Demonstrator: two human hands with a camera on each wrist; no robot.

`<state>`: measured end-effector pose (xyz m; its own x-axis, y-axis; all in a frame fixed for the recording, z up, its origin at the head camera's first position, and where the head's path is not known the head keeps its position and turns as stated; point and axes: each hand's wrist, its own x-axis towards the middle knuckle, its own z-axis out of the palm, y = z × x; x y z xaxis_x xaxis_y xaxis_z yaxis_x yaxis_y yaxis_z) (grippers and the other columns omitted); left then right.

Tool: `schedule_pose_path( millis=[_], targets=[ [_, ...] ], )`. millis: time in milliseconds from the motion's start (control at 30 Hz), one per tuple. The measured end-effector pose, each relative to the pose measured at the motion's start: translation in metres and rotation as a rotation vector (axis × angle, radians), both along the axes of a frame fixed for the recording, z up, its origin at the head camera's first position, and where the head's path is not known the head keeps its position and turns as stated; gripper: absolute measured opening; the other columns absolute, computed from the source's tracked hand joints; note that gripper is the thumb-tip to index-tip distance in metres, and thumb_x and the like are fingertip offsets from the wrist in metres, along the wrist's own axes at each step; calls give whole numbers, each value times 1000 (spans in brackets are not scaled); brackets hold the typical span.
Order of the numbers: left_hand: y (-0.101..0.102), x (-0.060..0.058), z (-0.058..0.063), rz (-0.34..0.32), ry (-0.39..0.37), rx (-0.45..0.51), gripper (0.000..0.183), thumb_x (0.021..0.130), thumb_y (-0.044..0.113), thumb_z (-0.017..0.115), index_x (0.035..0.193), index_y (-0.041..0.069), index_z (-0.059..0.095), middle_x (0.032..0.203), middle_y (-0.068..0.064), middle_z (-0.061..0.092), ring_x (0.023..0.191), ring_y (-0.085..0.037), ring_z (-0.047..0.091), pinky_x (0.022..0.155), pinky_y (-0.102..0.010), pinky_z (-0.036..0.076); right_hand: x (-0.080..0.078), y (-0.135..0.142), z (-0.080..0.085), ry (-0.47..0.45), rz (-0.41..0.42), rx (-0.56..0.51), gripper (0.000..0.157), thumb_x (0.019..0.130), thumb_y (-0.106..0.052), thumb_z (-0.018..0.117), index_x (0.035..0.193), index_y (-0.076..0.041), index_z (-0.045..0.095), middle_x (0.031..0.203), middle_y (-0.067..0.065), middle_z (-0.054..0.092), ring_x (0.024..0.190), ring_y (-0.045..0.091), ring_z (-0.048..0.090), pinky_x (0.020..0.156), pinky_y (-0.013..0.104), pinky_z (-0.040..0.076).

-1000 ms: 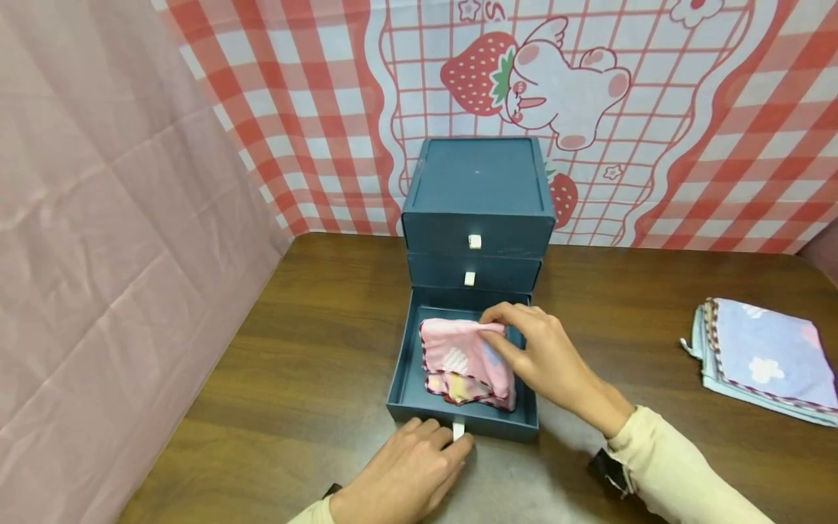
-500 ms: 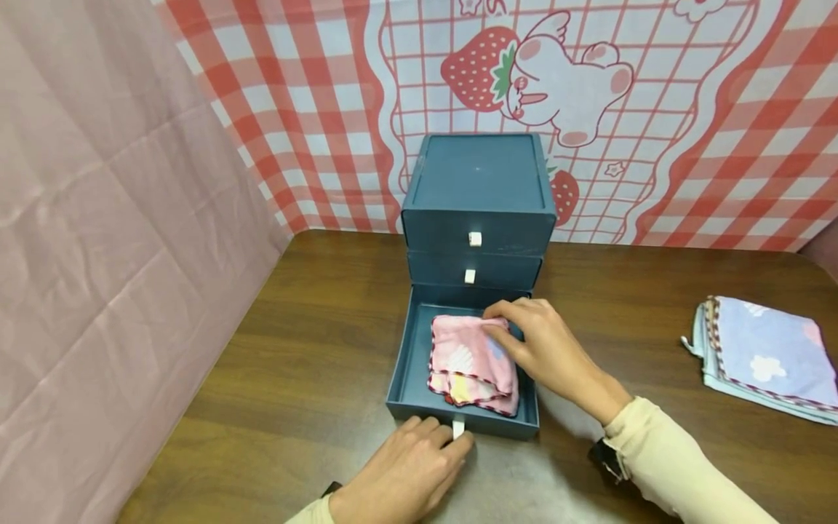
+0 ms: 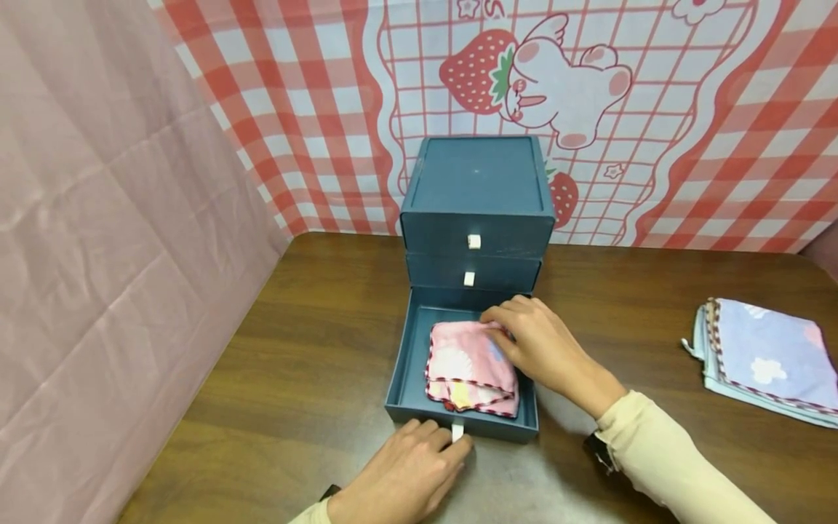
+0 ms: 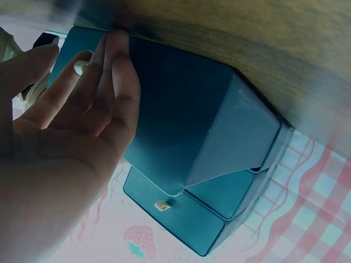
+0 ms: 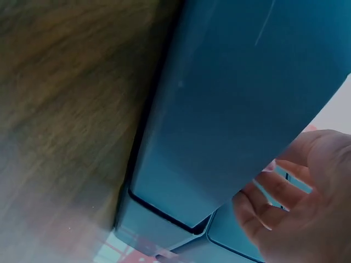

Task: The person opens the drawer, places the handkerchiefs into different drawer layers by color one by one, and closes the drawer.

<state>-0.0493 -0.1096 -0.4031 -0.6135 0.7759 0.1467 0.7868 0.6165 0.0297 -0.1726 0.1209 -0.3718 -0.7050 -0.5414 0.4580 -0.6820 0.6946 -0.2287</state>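
A small pink towel (image 3: pixel 465 349) with a striped border lies folded inside the pulled-out bottom drawer (image 3: pixel 411 364) of a dark blue drawer unit (image 3: pixel 478 175). My right hand (image 3: pixel 540 342) pinches the towel's far right edge between thumb and fingers; a bit of pink shows at those fingertips in the right wrist view. At the drawer's front, my left hand (image 3: pixel 412 466) has thumb and index finger on either side of the white knob (image 3: pixel 457 431). The left wrist view shows the other left fingers against the drawer front (image 4: pixel 175 93).
Two more drawers with white knobs, the top one (image 3: pixel 435 234) and the middle one (image 3: pixel 435 271), are closed. A folded lilac towel (image 3: pixel 766 349) lies on a pale blue one (image 3: pixel 713 371) at the table's right. Behind hangs a red checked cloth (image 3: pixel 314 131).
The pink towel, its upper layer raised a second ago, now lies flatter and slightly more to the right. My right hand has shifted slightly; the left hand stays at the knob.
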Motion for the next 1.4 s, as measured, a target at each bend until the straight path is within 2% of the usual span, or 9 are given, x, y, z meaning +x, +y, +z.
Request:
schedule_pose_path(
  millis=[167,300,433,533,767,967,1200,1400],
  targets=[
    [1,1,0,-7,57,15,16,98,27,62,111,17,66,88,5,66,77,-11,59,70,-26,50,-2,0,-1,-9,-29,75,11,87,-8,74,98,-9,71,83,3,68,76,19,57,72,37,47],
    [2,2,0,-11,78,30,15,98,26,62,109,17,66,87,5,66,76,-11,58,68,-26,49,-3,2,-4,30,-32,117,11,85,-5,73,91,-9,66,72,2,62,71,22,56,67,37,45],
    [2,2,1,-15,66,30,15,99,26,62,110,17,66,87,5,66,76,-10,59,68,-25,49,-5,2,-7,70,-25,143,13,82,-3,73,87,-8,62,66,2,57,66,23,54,62,37,43],
    [3,2,1,-19,47,23,17,99,26,61,112,17,66,89,5,67,77,-10,59,68,-25,49,-4,3,-8,86,-27,158,13,82,-4,73,86,-8,62,68,2,59,67,24,54,62,39,44],
    [3,2,1,-18,57,22,16,99,27,62,111,17,66,88,5,67,77,-10,59,68,-25,48,-1,5,-6,96,-48,170,7,84,-7,73,88,-5,68,81,7,68,76,27,58,72,45,49],
    [4,1,-1,-13,79,40,14,98,26,62,109,17,66,85,5,65,75,-11,58,66,-25,47,3,8,-3,66,-27,183,6,84,-7,73,89,-5,71,85,8,70,80,27,61,76,45,50],
    [2,1,-3,-1,68,41,15,98,27,63,109,17,66,84,4,65,74,-11,57,66,-25,47,22,14,5,27,34,192,19,83,-11,79,100,-4,74,96,8,72,93,27,64,87,50,50],
    [2,1,-3,2,58,37,16,97,28,63,109,16,66,84,4,65,74,-11,58,66,-25,47,38,16,13,58,56,200,19,84,-12,78,101,-4,73,96,7,71,97,29,63,93,50,48]
  ],
)
